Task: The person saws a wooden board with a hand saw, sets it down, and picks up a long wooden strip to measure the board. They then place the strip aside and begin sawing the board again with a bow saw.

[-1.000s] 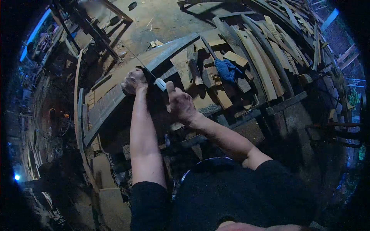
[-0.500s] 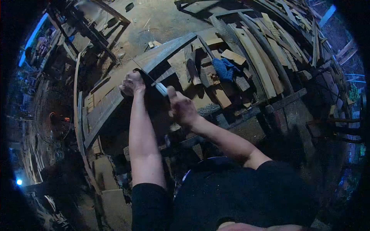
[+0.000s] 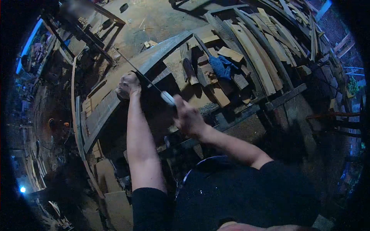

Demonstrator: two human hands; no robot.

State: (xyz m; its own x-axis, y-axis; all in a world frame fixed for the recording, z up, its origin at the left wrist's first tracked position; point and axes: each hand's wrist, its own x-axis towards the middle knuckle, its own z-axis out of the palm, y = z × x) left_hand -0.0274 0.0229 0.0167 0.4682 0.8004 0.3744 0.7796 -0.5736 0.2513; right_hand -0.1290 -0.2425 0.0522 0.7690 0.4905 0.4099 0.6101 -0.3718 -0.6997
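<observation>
My right hand [image 3: 189, 117] is wrapped round the white handle [image 3: 167, 97] of a handsaw. Its long thin blade [image 3: 127, 59], seen nearly edge-on, points away to the upper left and crosses a long wooden board [image 3: 163, 50]. Curled over that board, just left of the blade, is my left hand [image 3: 129, 85]; its fingertips are partly hidden. Dark shadow beneath the blade hides where its teeth meet the wood.
Wood offcuts [image 3: 219, 96] and a blue cloth [image 3: 222, 67] lie right of the board on the bench. Long planks [image 3: 252, 57] are stacked farther right. A round fan-like guard [image 3: 52, 123] stands at the left. Another person [image 3: 77, 9], blurred, is at the upper left.
My right hand has drawn the saw back toward me, down and to the right, and more blade shows beyond the board. The left hand stays at the same place on the board.
</observation>
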